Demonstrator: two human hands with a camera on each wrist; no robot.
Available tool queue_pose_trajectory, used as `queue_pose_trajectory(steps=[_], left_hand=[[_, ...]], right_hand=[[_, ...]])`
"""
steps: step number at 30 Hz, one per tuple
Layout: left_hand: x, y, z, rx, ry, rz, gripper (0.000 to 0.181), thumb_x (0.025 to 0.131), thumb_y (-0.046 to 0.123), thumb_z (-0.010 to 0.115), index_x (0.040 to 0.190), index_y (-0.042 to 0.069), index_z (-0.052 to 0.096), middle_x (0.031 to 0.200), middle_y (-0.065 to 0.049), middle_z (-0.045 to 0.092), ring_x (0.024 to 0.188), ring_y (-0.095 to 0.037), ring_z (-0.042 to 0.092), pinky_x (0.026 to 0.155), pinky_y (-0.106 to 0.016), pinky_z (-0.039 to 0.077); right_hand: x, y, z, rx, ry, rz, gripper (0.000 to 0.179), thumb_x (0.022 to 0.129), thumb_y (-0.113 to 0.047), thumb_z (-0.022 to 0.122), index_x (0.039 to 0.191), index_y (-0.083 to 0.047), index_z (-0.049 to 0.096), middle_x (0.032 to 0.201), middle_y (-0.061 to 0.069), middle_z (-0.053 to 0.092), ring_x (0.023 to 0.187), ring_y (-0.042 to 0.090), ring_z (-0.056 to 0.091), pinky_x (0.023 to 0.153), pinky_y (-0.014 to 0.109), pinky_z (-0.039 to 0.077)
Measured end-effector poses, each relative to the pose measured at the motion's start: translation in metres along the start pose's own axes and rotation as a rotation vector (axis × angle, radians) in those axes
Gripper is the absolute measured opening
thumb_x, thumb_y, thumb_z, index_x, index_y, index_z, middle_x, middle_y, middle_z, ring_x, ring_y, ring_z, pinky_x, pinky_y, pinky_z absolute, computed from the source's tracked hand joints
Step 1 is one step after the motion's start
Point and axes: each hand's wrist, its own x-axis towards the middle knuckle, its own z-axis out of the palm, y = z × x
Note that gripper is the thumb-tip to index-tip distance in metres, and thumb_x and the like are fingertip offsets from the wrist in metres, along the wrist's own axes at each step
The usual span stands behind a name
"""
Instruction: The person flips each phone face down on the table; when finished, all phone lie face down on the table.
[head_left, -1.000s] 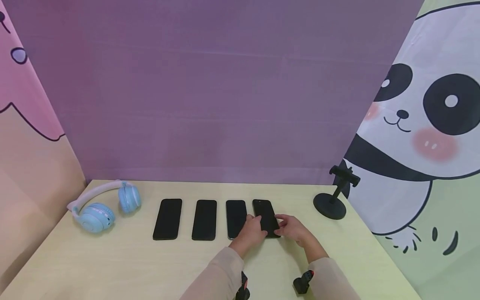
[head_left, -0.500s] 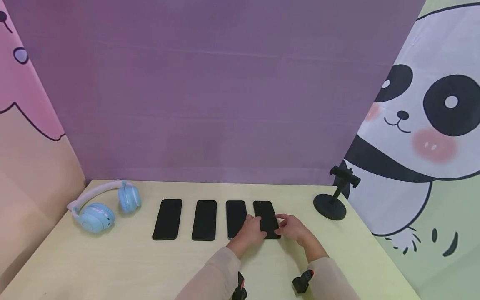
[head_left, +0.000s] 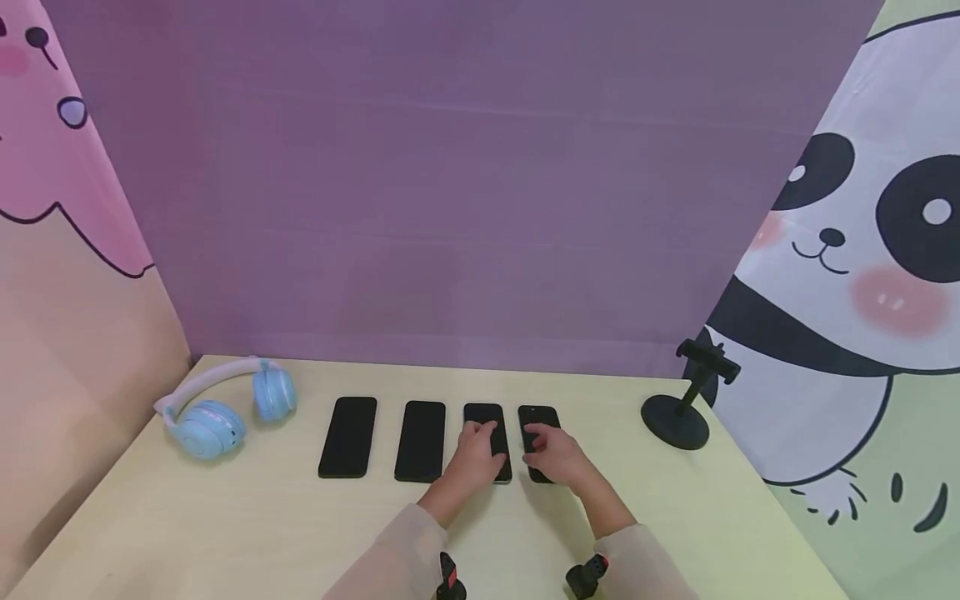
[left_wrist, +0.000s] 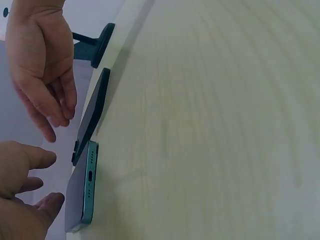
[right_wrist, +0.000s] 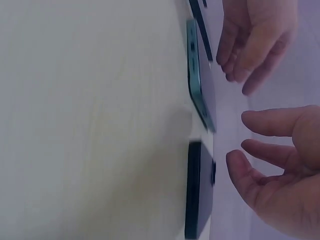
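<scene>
Four-in-a-row style, several black phones lie on the pale table. My left hand (head_left: 472, 457) hovers over the third phone from the left (head_left: 483, 412), which has a teal edge (left_wrist: 90, 195) in the left wrist view. Over the rightmost phone (head_left: 537, 415) is my right hand (head_left: 558, 457); this phone lies back up, its camera bump (right_wrist: 214, 172) showing in the right wrist view. Both hands have loosely bent, spread fingers, apart from the phones in the wrist views, and hold nothing. Each hand partly covers the phone beneath it in the head view.
Two more phones, the leftmost phone (head_left: 347, 437) and the second phone (head_left: 420, 442), lie to the left. Blue headphones (head_left: 210, 429) rest at the far left. A black stand (head_left: 677, 421) is at the back right. A purple wall (head_left: 450, 183) rises behind the table.
Both hands have come away from the edges of the rightmost phone. The left hand has shifted left over the third phone. The head view has turned slightly left.
</scene>
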Motion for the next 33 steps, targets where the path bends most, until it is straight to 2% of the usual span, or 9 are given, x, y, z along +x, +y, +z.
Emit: queue_pose_trajectory(steps=[3, 6, 13, 16, 21, 25, 33], left_hand=[[-0.005, -0.005, -0.003, -0.016, 0.021, 0.009, 0.053, 0.088, 0.007, 0.070, 0.135, -0.005, 0.051, 0.120, -0.022, 0.043, 0.114, -0.036, 0.045, 0.094, -0.047, 0.043], [-0.010, -0.007, -0.005, -0.023, 0.030, -0.008, 0.052, 0.087, 0.005, 0.071, 0.134, -0.006, 0.052, 0.117, -0.021, 0.043, 0.111, -0.036, 0.044, 0.092, -0.049, 0.044], [-0.017, -0.011, -0.009, -0.005, -0.014, -0.093, 0.050, 0.087, 0.005, 0.071, 0.132, -0.005, 0.053, 0.118, -0.022, 0.043, 0.113, -0.037, 0.042, 0.092, -0.050, 0.044], [-0.019, -0.015, -0.012, -0.001, -0.022, -0.107, 0.048, 0.086, 0.003, 0.072, 0.130, -0.007, 0.055, 0.116, -0.024, 0.045, 0.112, -0.039, 0.044, 0.091, -0.052, 0.044], [-0.019, -0.023, -0.013, 0.011, -0.021, -0.110, 0.044, 0.088, 0.002, 0.069, 0.129, -0.006, 0.056, 0.117, -0.025, 0.046, 0.112, -0.040, 0.049, 0.092, -0.053, 0.045], [-0.018, -0.027, -0.013, 0.002, -0.045, -0.110, 0.044, 0.090, 0.002, 0.067, 0.130, -0.006, 0.055, 0.119, -0.023, 0.046, 0.112, -0.038, 0.052, 0.092, -0.051, 0.045], [-0.017, -0.029, -0.016, 0.002, -0.044, -0.077, 0.045, 0.089, 0.003, 0.068, 0.130, -0.009, 0.055, 0.118, -0.023, 0.047, 0.111, -0.036, 0.054, 0.094, -0.047, 0.045]], right_hand=[[0.002, -0.009, 0.009, -0.035, 0.004, -0.022, 0.049, 0.083, -0.003, 0.071, 0.130, 0.003, 0.057, 0.101, 0.013, 0.062, 0.090, 0.028, 0.059, 0.078, 0.044, 0.050], [0.003, -0.017, 0.017, -0.073, -0.003, -0.028, 0.048, 0.083, -0.004, 0.072, 0.129, 0.002, 0.058, 0.099, 0.012, 0.062, 0.087, 0.026, 0.059, 0.076, 0.043, 0.050], [0.005, -0.024, 0.031, -0.086, -0.047, 0.019, 0.048, 0.084, -0.005, 0.072, 0.129, 0.004, 0.056, 0.097, 0.013, 0.063, 0.082, 0.026, 0.059, 0.072, 0.042, 0.051], [0.008, -0.025, 0.035, -0.080, -0.045, 0.045, 0.048, 0.084, -0.004, 0.071, 0.129, 0.005, 0.056, 0.098, 0.014, 0.063, 0.083, 0.026, 0.060, 0.073, 0.041, 0.051], [0.009, -0.027, 0.038, -0.057, -0.028, 0.073, 0.047, 0.083, -0.001, 0.071, 0.127, 0.007, 0.057, 0.100, 0.018, 0.064, 0.086, 0.028, 0.061, 0.075, 0.043, 0.052], [0.008, -0.027, 0.039, -0.005, -0.022, 0.094, 0.048, 0.083, 0.001, 0.071, 0.128, 0.006, 0.057, 0.099, 0.016, 0.064, 0.085, 0.027, 0.061, 0.073, 0.041, 0.052], [0.005, -0.026, 0.037, 0.040, -0.002, 0.074, 0.048, 0.081, 0.006, 0.071, 0.127, 0.006, 0.058, 0.096, 0.014, 0.064, 0.083, 0.027, 0.060, 0.070, 0.040, 0.052]])
